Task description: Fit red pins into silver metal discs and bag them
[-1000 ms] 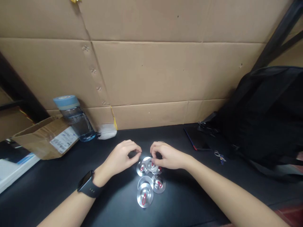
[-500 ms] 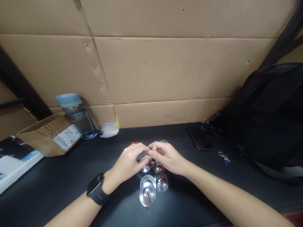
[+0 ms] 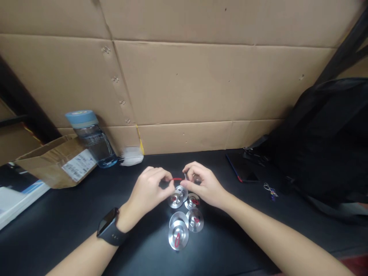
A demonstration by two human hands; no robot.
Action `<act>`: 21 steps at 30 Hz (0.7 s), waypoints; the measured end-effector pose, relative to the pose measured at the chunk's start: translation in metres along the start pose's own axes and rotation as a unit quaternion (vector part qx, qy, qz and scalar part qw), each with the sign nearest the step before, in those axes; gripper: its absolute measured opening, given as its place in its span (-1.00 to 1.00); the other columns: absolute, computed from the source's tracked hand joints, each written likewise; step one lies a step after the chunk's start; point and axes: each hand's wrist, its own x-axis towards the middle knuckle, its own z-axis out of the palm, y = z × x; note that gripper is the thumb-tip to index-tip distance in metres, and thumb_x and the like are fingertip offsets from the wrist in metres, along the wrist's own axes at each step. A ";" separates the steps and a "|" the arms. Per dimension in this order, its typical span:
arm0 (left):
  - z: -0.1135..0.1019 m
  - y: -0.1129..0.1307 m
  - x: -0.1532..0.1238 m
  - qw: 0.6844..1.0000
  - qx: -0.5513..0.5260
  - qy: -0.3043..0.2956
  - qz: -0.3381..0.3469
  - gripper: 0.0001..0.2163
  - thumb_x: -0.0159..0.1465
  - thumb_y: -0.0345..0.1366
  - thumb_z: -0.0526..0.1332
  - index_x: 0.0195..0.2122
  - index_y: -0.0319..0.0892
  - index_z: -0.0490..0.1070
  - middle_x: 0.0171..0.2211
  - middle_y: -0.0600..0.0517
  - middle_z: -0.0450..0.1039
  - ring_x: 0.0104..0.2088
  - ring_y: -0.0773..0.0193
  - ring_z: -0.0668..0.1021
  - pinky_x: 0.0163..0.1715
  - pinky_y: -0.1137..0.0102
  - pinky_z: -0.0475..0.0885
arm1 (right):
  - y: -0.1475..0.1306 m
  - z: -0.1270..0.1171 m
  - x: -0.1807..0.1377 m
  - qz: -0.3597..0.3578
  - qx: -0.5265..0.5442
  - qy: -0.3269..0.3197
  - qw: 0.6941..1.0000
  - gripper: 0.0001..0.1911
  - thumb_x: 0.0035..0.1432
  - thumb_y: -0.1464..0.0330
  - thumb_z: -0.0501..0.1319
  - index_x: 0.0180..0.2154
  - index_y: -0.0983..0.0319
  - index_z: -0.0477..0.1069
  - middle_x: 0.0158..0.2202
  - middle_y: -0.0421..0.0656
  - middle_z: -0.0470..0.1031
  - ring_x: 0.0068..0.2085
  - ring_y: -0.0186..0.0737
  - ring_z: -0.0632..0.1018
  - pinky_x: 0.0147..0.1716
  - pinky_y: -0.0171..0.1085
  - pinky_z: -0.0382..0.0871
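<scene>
Several small silver finger cymbals (image 3: 183, 217) with red loops lie clustered on the black table (image 3: 71, 230). Both my hands hover just above the far end of the cluster. My left hand (image 3: 151, 189), with a black watch on its wrist, pinches one end of a thin red band (image 3: 177, 179). My right hand (image 3: 201, 184) pinches the other end, and it also seems to hold a small silver piece that I cannot make out. The band is stretched between the two pinches. One cymbal (image 3: 176, 199) lies right under my fingertips.
A blue-lidded water bottle (image 3: 92, 140), a cardboard box (image 3: 56, 163) and a white wad (image 3: 130, 157) stand at the back left against a cardboard wall. A black backpack (image 3: 324, 138), a dark phone (image 3: 243, 168) and a small key ring (image 3: 269, 189) lie to the right.
My hands came together over the cymbals, then drew slightly apart. A red band now shows stretched between the fingers. The view shifted a little.
</scene>
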 end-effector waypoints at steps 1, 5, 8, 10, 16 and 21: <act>-0.001 -0.009 0.001 1.000 0.010 -0.005 -0.018 -0.95 0.22 -0.36 0.29 -0.40 -0.14 0.50 -0.43 0.09 0.56 -0.41 0.25 0.53 -0.26 0.33 0.35 | 0.004 -0.006 0.003 -0.004 -0.033 0.019 0.999 -0.68 0.21 0.22 0.39 -0.39 0.20 0.30 -0.12 -0.12 0.49 -0.22 -0.26 0.50 -0.27 -0.29 0.38; -0.003 -0.043 0.003 0.994 0.024 -0.065 -0.082 -0.92 0.28 -0.28 0.27 -0.30 -0.11 0.56 -0.35 0.08 0.59 -0.38 0.25 0.55 -0.28 0.35 0.37 | 0.024 -0.033 0.013 0.004 -0.180 0.044 0.983 -0.69 0.09 0.26 0.47 -0.33 0.18 0.36 -0.28 -0.20 0.51 -0.31 -0.26 0.46 -0.31 -0.29 0.30; -0.002 -0.054 0.004 0.990 0.042 -0.111 -0.076 -0.88 0.30 -0.29 0.24 -0.33 -0.11 0.57 -0.30 0.05 0.61 -0.31 0.21 0.58 -0.23 0.33 0.39 | 0.037 -0.044 0.015 0.036 -0.223 0.017 0.974 -0.66 0.00 0.27 0.52 -0.33 0.19 0.40 -0.35 -0.25 0.50 -0.36 -0.29 0.46 -0.34 -0.31 0.27; -0.001 -0.055 0.004 0.987 0.064 -0.132 -0.065 -0.86 0.30 -0.31 0.24 -0.36 -0.12 0.57 -0.31 0.02 0.61 -0.26 0.17 0.59 -0.17 0.31 0.40 | 0.042 -0.044 0.014 0.054 -0.230 -0.006 0.972 -0.65 -0.03 0.29 0.54 -0.32 0.19 0.41 -0.35 -0.26 0.50 -0.36 -0.29 0.48 -0.35 -0.33 0.26; 0.001 -0.050 0.004 0.981 0.107 -0.141 -0.075 -0.85 0.31 -0.28 0.24 -0.38 -0.13 0.56 -0.34 -0.02 0.59 -0.26 0.13 0.59 -0.17 0.28 0.39 | 0.053 -0.038 0.010 0.076 -0.267 -0.055 0.959 -0.64 -0.08 0.26 0.56 -0.31 0.18 0.46 -0.28 -0.22 0.54 -0.27 -0.25 0.51 -0.29 -0.33 0.25; -0.001 -0.050 0.004 0.986 0.069 -0.142 -0.052 -0.86 0.31 -0.27 0.24 -0.39 -0.13 0.51 -0.36 0.00 0.55 -0.29 0.16 0.55 -0.22 0.31 0.36 | 0.060 -0.040 0.011 0.085 -0.302 -0.076 0.946 -0.61 -0.12 0.21 0.58 -0.30 0.16 0.48 -0.28 -0.23 0.56 -0.24 -0.21 0.51 -0.28 -0.31 0.22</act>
